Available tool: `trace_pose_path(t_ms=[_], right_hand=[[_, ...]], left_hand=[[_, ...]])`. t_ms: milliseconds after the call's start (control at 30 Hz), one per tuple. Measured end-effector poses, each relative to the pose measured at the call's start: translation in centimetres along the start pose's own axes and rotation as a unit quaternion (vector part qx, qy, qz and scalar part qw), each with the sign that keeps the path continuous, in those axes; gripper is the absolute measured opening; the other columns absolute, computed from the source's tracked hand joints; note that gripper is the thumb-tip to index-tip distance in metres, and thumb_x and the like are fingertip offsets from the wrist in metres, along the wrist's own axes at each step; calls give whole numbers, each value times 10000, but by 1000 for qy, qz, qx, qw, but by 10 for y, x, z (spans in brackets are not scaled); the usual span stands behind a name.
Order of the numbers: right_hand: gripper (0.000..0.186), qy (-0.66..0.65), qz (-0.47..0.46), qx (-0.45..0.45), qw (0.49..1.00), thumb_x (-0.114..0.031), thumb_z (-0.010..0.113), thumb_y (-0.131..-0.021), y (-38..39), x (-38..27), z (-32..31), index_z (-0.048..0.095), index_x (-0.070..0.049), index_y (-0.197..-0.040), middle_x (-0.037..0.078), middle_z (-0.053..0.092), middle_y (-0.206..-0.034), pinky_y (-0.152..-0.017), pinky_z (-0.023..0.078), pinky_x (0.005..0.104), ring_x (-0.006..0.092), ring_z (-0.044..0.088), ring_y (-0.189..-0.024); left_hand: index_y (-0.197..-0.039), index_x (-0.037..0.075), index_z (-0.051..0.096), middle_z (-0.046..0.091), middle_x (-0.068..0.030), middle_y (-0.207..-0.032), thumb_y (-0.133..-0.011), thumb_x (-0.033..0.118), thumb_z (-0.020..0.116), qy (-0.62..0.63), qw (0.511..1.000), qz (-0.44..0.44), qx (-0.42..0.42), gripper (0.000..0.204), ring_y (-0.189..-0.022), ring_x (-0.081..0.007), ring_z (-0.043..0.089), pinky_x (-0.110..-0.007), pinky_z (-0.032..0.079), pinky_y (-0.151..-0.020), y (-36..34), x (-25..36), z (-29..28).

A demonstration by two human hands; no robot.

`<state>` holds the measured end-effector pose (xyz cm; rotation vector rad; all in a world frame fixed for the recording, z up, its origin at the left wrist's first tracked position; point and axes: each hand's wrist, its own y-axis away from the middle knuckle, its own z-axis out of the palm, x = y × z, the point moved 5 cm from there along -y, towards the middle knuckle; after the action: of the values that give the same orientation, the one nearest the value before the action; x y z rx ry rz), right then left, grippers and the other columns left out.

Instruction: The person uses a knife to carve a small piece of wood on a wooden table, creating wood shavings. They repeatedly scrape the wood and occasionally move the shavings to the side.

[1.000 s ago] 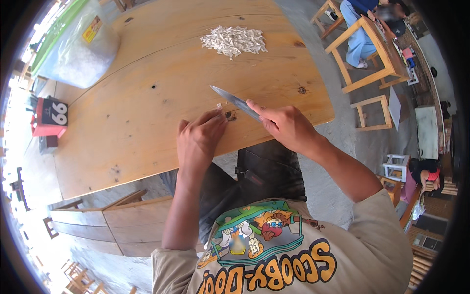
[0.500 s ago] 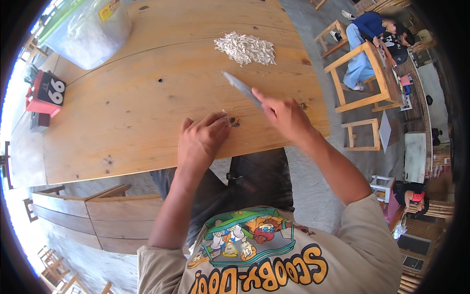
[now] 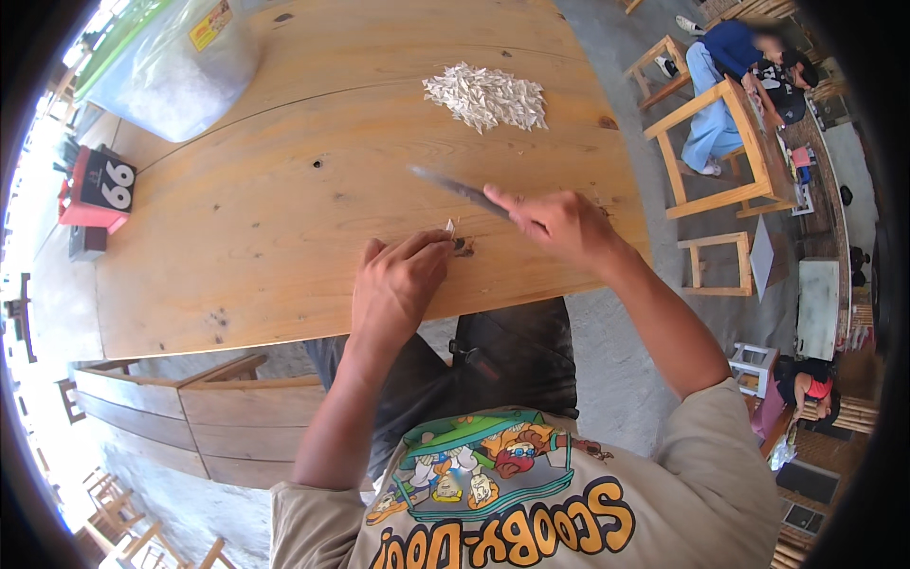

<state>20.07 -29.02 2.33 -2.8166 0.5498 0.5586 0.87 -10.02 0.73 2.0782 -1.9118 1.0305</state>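
Observation:
My right hand (image 3: 559, 223) is wrapped round a knife (image 3: 460, 190), its blade pointing left and away over the wooden table (image 3: 256, 237). Motion smears the blade's tip. Below the blade, near the table's front edge, my left hand (image 3: 403, 275) pinches a small white piece (image 3: 451, 227) that sticks up past the fingertips; its kind is too small to tell. A dark knot in the wood lies beside those fingertips. Farther off sits a pile of small white slivers (image 3: 485, 98), with the knife apart from it.
At the far left stands a clear plastic tub (image 3: 180, 85) with a green rim and clear bags inside. A pink and black holder (image 3: 98, 194) is at the left. Wooden stools (image 3: 716, 266) stand to the right, where people work at another table. A wooden bench (image 3: 218, 417) is at lower left.
The knife has swung so its tip lies farther left and lower. A pale bit seen on the blade earlier no longer shows. The white piece now stands out more at my left fingertips.

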Motion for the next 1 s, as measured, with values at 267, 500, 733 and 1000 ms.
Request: trace_pose_path(t_ms=[267,500,733,1000], right_hand=[[711,5,-26,-6,1000,-47,814,-1003,36,-24,6,712,-262,-1672,130,767,-795,-639,646,475,323,754,-652],[692,0,-37,-9,999,-52,835,-988,35,-26,5,728,-222,-1650,121,792,-808,-668,674,465,303,794,-687],[773,8,-56,-3,998,-13,826,-980,35,-23,6,689,-269,-1697,144,743,-778,-631,643,478,323,752,-647],[781,30,-54,-15,998,-16,821,-975,35,-22,3,687,-273,-1700,133,750,-793,-650,656,476,320,767,-674]], left_hand=[[-1175,146,866,865,53,-1309,-981,102,869,-13,1000,-1,3,199,-1007,-188,818,-380,500,-881,-2,0,3],[-1171,140,869,872,48,-1291,-967,81,884,-19,1000,-4,3,213,-987,-195,817,-376,495,-868,-5,3,1],[-1185,127,886,885,30,-1279,-970,54,875,-14,1000,-13,-5,228,-1002,-195,821,-378,495,-878,-5,3,0],[-1174,134,860,867,50,-1301,-992,100,867,-14,1000,-6,4,185,-996,-196,818,-384,493,-877,-4,1,2]])
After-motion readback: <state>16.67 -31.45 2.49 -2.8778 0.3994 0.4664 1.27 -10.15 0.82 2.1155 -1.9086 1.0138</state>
